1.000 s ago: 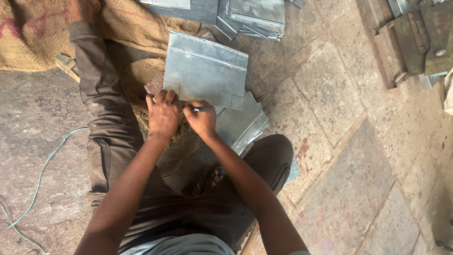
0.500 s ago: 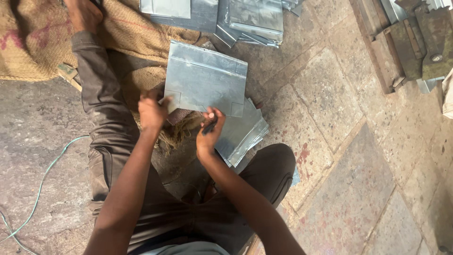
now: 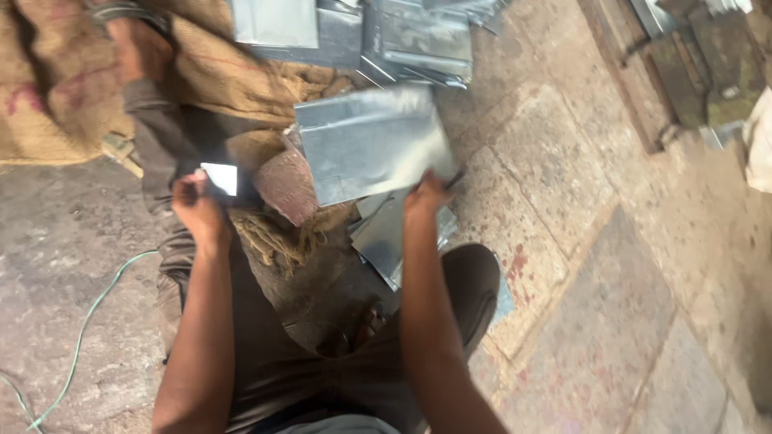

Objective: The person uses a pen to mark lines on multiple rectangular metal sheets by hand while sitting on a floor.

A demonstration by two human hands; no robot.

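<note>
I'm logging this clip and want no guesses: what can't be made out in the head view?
- Metal sheet held by the right hand: motion blur hides its surface.
- Small shiny piece in the left hand: glare hides its shape.
- Stacked sheets: cut off by the top edge.

This is a simple metal workshop where the work is done on the ground. The floor (image 3: 611,321) is of rough stone slabs, dirty and stained. Cut sheets of thin grey metal (image 3: 418,36) lie in piles on it, beside a worn burlap sack (image 3: 48,96). Rusty metal pieces (image 3: 691,64) lie at the edge, and a green cable (image 3: 80,329) crosses the floor.
</note>
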